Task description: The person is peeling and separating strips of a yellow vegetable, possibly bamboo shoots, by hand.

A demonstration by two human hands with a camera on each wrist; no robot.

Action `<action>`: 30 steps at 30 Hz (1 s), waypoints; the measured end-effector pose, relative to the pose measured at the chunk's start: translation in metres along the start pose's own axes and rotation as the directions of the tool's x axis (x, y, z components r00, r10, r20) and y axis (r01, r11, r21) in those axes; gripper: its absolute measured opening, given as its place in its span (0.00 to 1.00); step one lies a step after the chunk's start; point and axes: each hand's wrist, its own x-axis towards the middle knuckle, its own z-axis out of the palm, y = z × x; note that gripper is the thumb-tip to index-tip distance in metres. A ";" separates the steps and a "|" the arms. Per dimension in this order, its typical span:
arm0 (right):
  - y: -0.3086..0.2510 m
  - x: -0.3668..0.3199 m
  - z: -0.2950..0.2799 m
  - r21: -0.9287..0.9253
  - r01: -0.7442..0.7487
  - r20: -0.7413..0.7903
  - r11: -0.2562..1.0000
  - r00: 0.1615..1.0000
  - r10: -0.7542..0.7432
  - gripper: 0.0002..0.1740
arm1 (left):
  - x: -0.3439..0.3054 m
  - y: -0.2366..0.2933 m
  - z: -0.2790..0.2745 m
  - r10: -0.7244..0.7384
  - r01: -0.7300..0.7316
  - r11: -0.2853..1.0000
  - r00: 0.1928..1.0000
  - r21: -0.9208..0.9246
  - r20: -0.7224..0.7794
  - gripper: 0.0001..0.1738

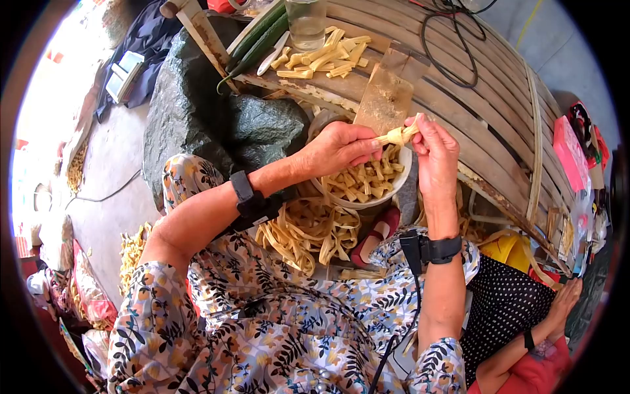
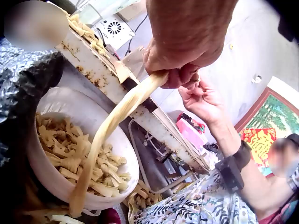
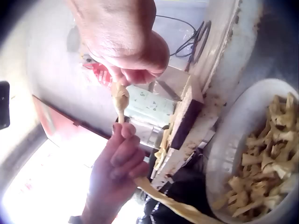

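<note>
In the head view my left hand (image 1: 344, 143) grips a pale yellow strip that looks like tofu skin, just beside a knot (image 1: 398, 136) in it. Thumb and fingers of my right hand (image 1: 438, 148) pinch the short end on the knot's other side. The strip's long tail (image 2: 114, 114) hangs from the left hand past a white bucket (image 2: 125, 163) in the left wrist view. Between the two hands, the right wrist view shows the bulging knot (image 3: 121, 97). Many short knotted pieces (image 1: 364, 180) lie inside the bucket below.
A slatted wooden bench (image 1: 472, 111) carries a board (image 1: 387, 95), a pile of knotted pieces (image 1: 328, 58), a glass (image 1: 306, 25) and cucumbers (image 1: 262, 43). Long loose strips (image 1: 312, 233) lie below the bucket. Dark plastic (image 1: 190, 125) stands left; another person's arm (image 1: 525, 341) is right.
</note>
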 end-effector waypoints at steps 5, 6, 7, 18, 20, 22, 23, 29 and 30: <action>-0.012 -0.002 0.006 -0.094 -0.065 0.003 0.993 0.998 0.066 0.10 | 0.000 -0.007 0.000 0.049 -0.048 0.999 0.998 0.015 -0.049 0.14; -0.012 -0.003 0.008 -0.127 -0.094 0.006 0.987 0.995 0.095 0.11 | 0.000 -0.006 -0.001 0.036 -0.036 0.999 0.998 -0.007 -0.049 0.14; -0.010 -0.004 0.008 -0.155 -0.119 0.055 0.981 0.990 0.129 0.11 | 0.000 -0.005 -0.003 0.023 -0.024 0.999 0.999 -0.029 -0.049 0.14; 0.006 -0.005 0.007 -0.145 -0.162 0.092 0.976 0.980 0.176 0.07 | 0.000 -0.002 -0.009 -0.136 0.153 0.968 0.986 -0.197 0.095 0.14; 0.007 -0.005 0.008 -0.138 -0.175 0.068 0.975 0.980 0.186 0.07 | 0.001 -0.004 -0.010 -0.174 0.194 0.954 0.979 -0.227 0.105 0.14; 0.006 -0.003 0.006 -0.113 -0.228 0.064 0.967 0.970 0.236 0.08 | 0.002 0.000 -0.015 -0.195 0.221 0.957 0.969 -0.188 0.148 0.13; 0.006 0.000 0.005 -0.100 -0.251 0.064 0.963 0.964 0.258 0.09 | 0.003 0.002 -0.018 -0.205 0.233 0.958 0.964 -0.165 0.167 0.13; -0.004 0.031 -0.019 -0.048 -0.032 -0.155 0.998 0.988 0.025 0.09 | 0.029 -0.004 -0.041 0.020 -0.006 0.989 0.995 0.148 -0.097 0.13; -0.001 0.037 -0.015 -0.036 -0.020 -0.183 0.999 0.983 0.013 0.09 | 0.037 -0.002 -0.045 0.088 -0.049 0.971 0.983 0.236 -0.161 0.13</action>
